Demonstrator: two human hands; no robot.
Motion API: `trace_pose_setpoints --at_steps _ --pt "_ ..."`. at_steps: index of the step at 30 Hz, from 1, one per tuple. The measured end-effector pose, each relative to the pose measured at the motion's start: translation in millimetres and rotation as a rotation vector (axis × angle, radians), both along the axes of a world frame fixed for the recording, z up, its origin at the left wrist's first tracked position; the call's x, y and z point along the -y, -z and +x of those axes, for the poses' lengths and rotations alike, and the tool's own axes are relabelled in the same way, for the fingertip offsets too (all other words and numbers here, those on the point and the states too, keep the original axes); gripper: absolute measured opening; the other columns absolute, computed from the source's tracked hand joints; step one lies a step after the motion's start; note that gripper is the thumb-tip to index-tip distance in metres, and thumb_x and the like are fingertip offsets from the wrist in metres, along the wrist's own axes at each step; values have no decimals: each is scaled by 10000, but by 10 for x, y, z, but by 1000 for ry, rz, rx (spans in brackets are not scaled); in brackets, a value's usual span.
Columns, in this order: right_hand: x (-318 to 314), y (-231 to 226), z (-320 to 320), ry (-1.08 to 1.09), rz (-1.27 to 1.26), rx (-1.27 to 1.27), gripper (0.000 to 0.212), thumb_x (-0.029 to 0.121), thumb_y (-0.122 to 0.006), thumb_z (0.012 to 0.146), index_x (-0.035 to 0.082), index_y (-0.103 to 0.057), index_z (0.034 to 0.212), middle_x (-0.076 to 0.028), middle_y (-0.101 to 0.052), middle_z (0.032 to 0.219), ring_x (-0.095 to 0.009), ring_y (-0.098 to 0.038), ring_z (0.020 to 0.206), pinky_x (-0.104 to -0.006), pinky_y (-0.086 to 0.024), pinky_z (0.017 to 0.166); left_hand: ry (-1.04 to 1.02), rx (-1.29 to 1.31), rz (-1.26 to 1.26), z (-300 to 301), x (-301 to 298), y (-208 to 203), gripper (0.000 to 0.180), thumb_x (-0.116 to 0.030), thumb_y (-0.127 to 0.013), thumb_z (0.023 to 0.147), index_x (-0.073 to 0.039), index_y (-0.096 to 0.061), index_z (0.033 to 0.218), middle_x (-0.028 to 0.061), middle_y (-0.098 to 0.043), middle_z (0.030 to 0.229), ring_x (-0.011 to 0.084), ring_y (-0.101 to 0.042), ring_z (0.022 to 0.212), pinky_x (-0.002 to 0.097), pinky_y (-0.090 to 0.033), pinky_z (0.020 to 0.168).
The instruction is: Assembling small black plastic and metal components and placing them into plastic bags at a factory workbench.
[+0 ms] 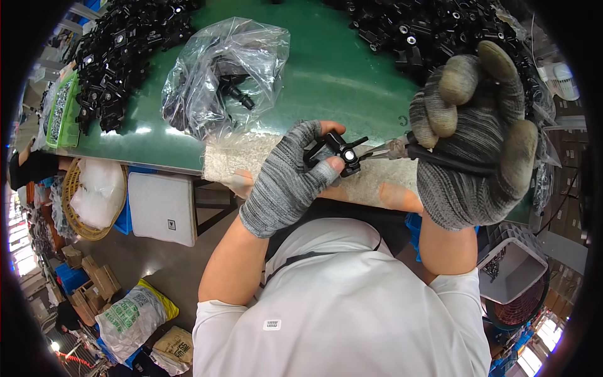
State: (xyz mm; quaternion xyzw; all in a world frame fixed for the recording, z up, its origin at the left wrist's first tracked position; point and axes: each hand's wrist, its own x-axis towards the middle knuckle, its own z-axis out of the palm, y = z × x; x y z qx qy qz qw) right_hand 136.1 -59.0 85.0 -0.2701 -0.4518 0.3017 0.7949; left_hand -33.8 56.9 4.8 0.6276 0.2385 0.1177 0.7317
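My left hand (pixel 276 182), in a grey knitted glove with bare fingertips, pinches a small black plastic part (pixel 325 149) with a bright round metal insert. My right hand (pixel 461 198), in a darker glove with worn fingertips, is closed around slim pliers (pixel 397 149) with black handles; its fingers are partly curled upward. The pliers' narrow tips reach the right side of the part; whether they touch it is too small to tell. A small open C-shaped ring (pixel 402 120) lies on the green table beyond the pliers.
A clear plastic bag (pixel 229 69) with black fittings lies on the green table (pixel 320 69). Heaps of black parts (pixel 141 47) (pixel 421 28) cover its far left and far right. A green bin (pixel 66 113) of small metal pieces stands left; a grey bin (pixel 515 267) is below right.
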Motion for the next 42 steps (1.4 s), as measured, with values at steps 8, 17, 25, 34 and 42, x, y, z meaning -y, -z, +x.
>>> trace_pose_setpoints --at_steps 8,17,25,34,42 --pt "-103 154 11 -29 6 21 678 401 -576 1008 -32 -379 1490 -174 -575 1154 -173 -580 901 -315 -515 722 37 20 184 44 -33 78 567 -195 -764 863 -25 -545 1358 64 -636 1127 135 -604 1002 262 -515 897" --pt "-210 120 -182 213 -176 68 449 294 -650 974 27 -566 1324 -106 -623 947 -124 -523 697 -251 -439 580 18 75 122 11 -50 35 495 -99 -713 905 -31 -527 1359 84 -631 1170 162 -608 1084 317 -504 970" --pt "45 -186 -120 293 57 -12 612 320 -676 952 71 -456 1465 -124 -541 1114 -179 -543 870 -278 -480 606 -155 115 329 -104 -430 -438 520 -159 -772 872 -85 -567 1343 65 -610 1207 156 -608 1078 307 -501 964" --pt "104 150 120 446 -34 -3 656 337 -695 899 65 -478 1455 -89 -566 1127 -121 -565 848 -239 -497 653 -872 65 497 -490 -3428 -1688 830 -78 -727 913 -47 -230 1577 206 -696 1034 174 -660 637 285 -494 448" --pt "256 457 415 654 -360 14 648 317 -716 903 40 -491 1444 -64 -593 1128 -64 -527 785 -181 -448 604 -684 41 600 -243 -2568 -853 525 -179 -731 923 0 -541 1379 97 -660 1214 135 -684 904 241 -508 642"
